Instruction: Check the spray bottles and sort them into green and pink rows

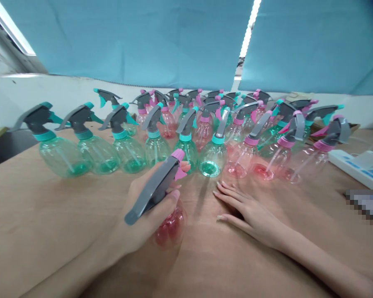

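Observation:
My left hand (152,203) is wrapped round the neck of a pink spray bottle (170,227) with a grey head and a pink nozzle and trigger. The fingers partly hide the neck. Flat on the table lies my right hand (248,209), fingers stretched out, holding nothing. Just beyond its fingertips stand a green spray bottle (211,159) and a pink spray bottle (240,161). More green spray bottles (129,153) form the left part of this front row, all upright.
Behind the front row, more pink and green spray bottles (205,132) crowd together. At the right are a white power strip (354,167) and a blurred-out object (368,207) on the wooden table (34,215). A blue curtain (149,41) hangs at the back.

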`<state>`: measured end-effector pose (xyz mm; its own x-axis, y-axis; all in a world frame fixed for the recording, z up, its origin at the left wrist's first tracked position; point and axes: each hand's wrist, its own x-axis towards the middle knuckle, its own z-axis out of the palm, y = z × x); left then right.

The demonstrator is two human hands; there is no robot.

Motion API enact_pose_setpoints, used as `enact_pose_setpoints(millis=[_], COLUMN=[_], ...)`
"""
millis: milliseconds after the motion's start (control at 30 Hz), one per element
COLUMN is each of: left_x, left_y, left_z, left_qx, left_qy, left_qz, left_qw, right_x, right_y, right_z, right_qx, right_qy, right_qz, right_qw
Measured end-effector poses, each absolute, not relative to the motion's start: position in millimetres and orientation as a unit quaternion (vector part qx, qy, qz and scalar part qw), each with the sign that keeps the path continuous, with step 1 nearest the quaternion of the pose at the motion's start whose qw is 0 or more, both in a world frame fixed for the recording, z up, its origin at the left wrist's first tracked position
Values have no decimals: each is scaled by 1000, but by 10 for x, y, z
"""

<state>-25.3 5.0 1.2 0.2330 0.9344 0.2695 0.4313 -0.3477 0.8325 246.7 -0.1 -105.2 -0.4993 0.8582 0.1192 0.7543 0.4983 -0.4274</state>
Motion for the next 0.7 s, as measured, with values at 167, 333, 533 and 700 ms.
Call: enact_pose_setpoints(millis=[167, 333, 533, 700], left_x=[-228, -233, -245, -250], left_y=[48, 35, 41, 47], left_z=[23, 22, 36, 20], left_qx=[707, 705, 713, 720], left_qy=[475, 492, 480, 485], left_qz=[399, 384, 380, 375], left_qw=[340, 336, 342, 325], right_x=[2468, 2459, 2461, 2472], right_y=[3, -2, -9, -8], right_z=[-1038, -1035, -1046, -1061], right_qx=[-479, -479, -483, -479], right_qy=[-849, -848, -844, -845], right_qz=[170, 170, 176, 171], right_qw=[144, 148, 152, 168])
